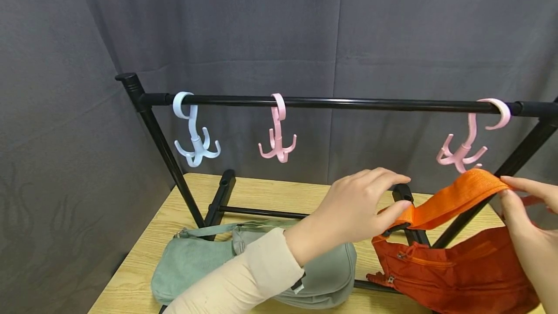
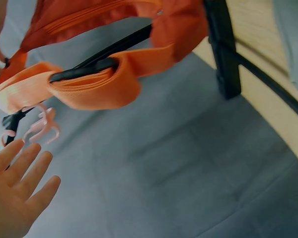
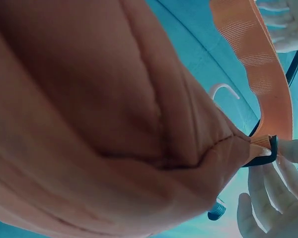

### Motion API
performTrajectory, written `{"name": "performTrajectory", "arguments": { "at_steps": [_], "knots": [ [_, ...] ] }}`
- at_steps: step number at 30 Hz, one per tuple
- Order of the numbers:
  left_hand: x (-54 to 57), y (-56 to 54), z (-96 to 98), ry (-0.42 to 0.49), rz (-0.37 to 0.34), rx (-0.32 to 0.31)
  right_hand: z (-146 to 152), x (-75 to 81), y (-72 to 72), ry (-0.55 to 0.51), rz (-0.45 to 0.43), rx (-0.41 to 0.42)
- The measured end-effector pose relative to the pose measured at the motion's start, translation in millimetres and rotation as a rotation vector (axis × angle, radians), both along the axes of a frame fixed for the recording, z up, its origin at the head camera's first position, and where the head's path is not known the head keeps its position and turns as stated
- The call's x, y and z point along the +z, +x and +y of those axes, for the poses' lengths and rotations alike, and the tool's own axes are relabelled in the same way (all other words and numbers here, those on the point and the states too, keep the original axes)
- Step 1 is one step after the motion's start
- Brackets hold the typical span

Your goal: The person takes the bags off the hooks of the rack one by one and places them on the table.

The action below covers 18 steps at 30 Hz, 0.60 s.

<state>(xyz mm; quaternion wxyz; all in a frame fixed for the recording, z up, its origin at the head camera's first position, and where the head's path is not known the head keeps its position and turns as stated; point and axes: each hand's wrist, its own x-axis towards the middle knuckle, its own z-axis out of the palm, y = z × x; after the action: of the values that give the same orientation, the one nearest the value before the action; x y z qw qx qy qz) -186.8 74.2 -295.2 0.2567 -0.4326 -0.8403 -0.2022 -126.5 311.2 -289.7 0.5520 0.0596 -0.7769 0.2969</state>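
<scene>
An orange-red waist bag (image 1: 449, 270) hangs by its bright orange strap (image 1: 462, 197) at the right of the head view. My right hand (image 1: 532, 227) pinches the strap between thumb and fingers; the right wrist view shows those fingers at a black buckle (image 3: 273, 148). On the strap's other side is my left hand (image 1: 362, 202), its fingers extended, and in the left wrist view the straight fingers (image 2: 35, 173) stand apart from the strap. A pink hook (image 1: 462, 154) hangs just behind the strap, which overlaps its lower prongs in the head view.
A black rail (image 1: 370, 104) spans the rack, carrying a light blue hook (image 1: 196, 144) and another pink hook (image 1: 277, 139). Below my left arm, a sage green bag (image 1: 192, 265) and a grey-green bag (image 1: 331, 275) lie on the wooden table (image 1: 135, 265). Grey cloth (image 1: 270, 23) hangs behind.
</scene>
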Motion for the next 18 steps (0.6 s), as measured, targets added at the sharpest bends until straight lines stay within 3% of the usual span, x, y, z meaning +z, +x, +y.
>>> {"name": "performTrajectory", "arguments": {
  "at_steps": [7,18],
  "knots": [
    [-21.8,-3.8,-1.1,-0.002,-0.026,-0.001,0.5,1.6,-0.2,0.01,-0.002,-0.002],
    [-48.3,-4.4,-4.8,0.02,-0.166,0.024,-5.2,3.0,2.9,-0.032,-0.03,-0.042]
  ]
}}
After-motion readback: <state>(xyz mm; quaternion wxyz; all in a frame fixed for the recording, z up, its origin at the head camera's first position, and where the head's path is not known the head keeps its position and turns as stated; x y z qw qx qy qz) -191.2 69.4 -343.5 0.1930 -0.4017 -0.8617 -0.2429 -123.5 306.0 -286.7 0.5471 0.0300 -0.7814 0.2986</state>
